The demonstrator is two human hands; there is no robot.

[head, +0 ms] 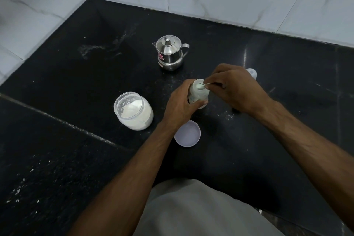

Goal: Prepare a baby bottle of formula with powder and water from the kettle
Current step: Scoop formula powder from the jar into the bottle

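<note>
My left hand (pixel 182 101) grips the open bottle (pixel 199 92); my right hand (pixel 235 88) holds a spoon (pixel 207 84) at its mouth, powder jar (pixel 134 110) beside.

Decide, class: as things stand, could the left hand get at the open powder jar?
Probably not at once: the left hand grips the bottle, so it must let go first. Otherwise the way looks free, since the powder jar stands open to that hand's left with bare counter between.
</note>
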